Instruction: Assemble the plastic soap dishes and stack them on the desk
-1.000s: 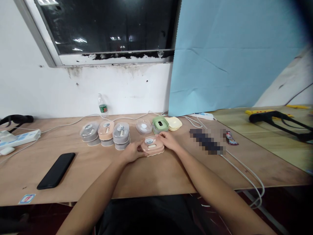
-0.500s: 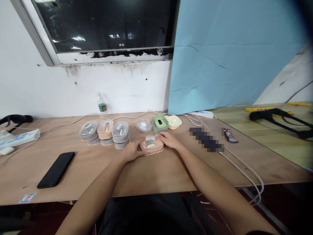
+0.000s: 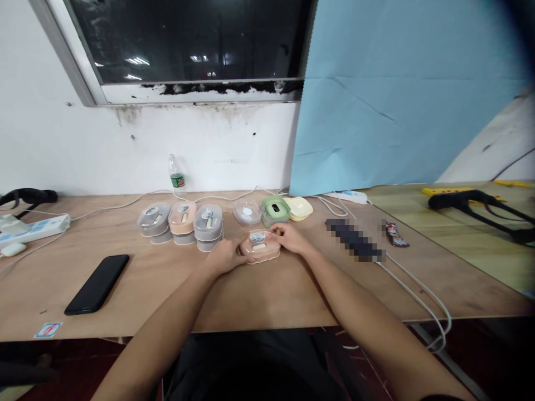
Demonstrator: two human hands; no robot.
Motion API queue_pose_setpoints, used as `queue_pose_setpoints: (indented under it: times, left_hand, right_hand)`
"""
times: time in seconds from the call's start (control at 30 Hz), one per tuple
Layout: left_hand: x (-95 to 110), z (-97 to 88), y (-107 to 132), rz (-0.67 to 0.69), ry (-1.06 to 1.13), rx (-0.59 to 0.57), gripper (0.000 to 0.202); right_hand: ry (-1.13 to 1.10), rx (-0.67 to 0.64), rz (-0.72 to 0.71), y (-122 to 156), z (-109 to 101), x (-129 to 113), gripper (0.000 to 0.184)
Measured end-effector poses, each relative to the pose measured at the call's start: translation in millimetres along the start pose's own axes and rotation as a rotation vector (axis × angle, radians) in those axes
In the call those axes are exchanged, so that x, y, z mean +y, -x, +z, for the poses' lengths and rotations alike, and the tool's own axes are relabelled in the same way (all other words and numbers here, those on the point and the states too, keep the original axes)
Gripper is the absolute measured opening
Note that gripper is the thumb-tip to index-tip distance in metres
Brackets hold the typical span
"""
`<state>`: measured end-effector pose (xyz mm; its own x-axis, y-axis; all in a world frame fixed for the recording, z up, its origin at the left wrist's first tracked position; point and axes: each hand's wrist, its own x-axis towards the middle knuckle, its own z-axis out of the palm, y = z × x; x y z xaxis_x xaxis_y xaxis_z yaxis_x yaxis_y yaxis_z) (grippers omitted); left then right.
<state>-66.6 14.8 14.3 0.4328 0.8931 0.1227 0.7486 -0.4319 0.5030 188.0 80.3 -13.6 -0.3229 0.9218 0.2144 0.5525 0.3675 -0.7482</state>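
Observation:
A pink plastic box (image 3: 259,250) with a clear lid and a round sticker lies on the table in front of me. My left hand (image 3: 228,256) grips its left side, thumb along the front edge. My right hand (image 3: 288,238) has its fingers closed on the far right corner of the same box. Just behind it are a green box (image 3: 276,209) with a dark oval opening, a loose clear lid (image 3: 247,213) and some pale yellow trays (image 3: 300,208). To the left of my left hand stand stacked lidded boxes, grey (image 3: 208,221) and pink (image 3: 183,217).
A black phone (image 3: 97,284) lies at the left, near a white power strip (image 3: 35,229). A plastic bottle (image 3: 176,174) stands against the wall. To the right are a blurred-out dark object (image 3: 355,240), a snack wrapper (image 3: 396,235) and white cables (image 3: 418,289).
The whole view has shifted slightly. Both hands keep their hold on the pink box, and the fingers of my right hand have moved a little at its far corner.

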Motion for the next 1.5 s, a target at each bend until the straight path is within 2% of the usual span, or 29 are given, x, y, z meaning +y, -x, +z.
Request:
queue_pose_setpoints:
  times: [0.2, 0.37, 0.47, 0.57, 0.73, 0.83, 0.97, 1.03, 1.1, 1.17, 1.2, 1.27, 1.37, 1.43, 1.5]
  left_hand:
    - [-7, 5.1, -4, 0.014, 0.119, 0.019, 0.085]
    - [-11, 7.3, -6, 0.013, 0.202, -0.006, 0.085]
    - [-9, 7.1, -4, 0.011, 0.158, -0.033, 0.096]
    - [-6, 6.8, -1, 0.0, 0.072, -0.042, 0.095]
    - [-2, 7.3, 1, 0.104, 0.021, 0.081, 0.087]
    - [-2, 6.5, 2, 0.177, 0.073, 0.12, 0.084]
    - [-2, -2.2, 2, 0.29, 0.06, 0.193, 0.078]
    - [-3, -12.4, 3, 0.377, 0.033, 0.28, 0.074]
    - [-7, -27.8, 5, 0.441, 0.003, 0.429, 0.071]
    - [-16, -48.4, 7, 0.439, -0.026, 0.649, 0.071]
    - [-23, -60.2, 10, 0.396, -0.045, 0.798, 0.071]
    - [-40, -84.4, 16, 0.268, -0.047, 1.094, 0.077]
    - [-73, -112.0, 28, -0.033, -0.093, 1.403, 0.084]
    - [-96, -118.8, 36, -0.236, -0.161, 1.483, 0.083]
    - [-113, -116.5, 42, -0.416, -0.209, 1.431, 0.081]
  right_hand:
    - [-0.009, 0.007, 0.012, -1, 1, 3, 0.047]
    - [-0.077, -0.116, 0.046, 0, -1, 1, 0.048]
    - [-0.132, -0.154, 0.087, 1, -2, -4, 0.05]
    - [-0.136, -0.163, 0.08, 2, -3, -7, 0.05]
    - [-0.113, -0.166, -0.026, 2, -9, -6, 0.045]
    - [-0.17, -0.181, -0.022, 3, -11, -7, 0.042]
    - [-0.296, -0.12, -0.032, 4, -7, -12, 0.051]
    - [-0.375, -0.059, -0.024, 3, -5, -12, 0.061]
    - [-0.438, 0.018, -0.02, 1, -4, -10, 0.067]
    - [-0.442, 0.1, -0.027, -1, -5, -8, 0.065]
    - [-0.42, 0.142, -0.032, -1, -6, -7, 0.06]
    - [-0.34, 0.247, -0.047, -2, -10, -6, 0.05]
    - [-0.214, 0.457, -0.068, -1, -19, -5, 0.042]
    - [-0.152, 0.597, -0.051, -1, -26, -1, 0.043]
    - [-0.094, 0.707, -0.017, -1, -34, 5, 0.044]
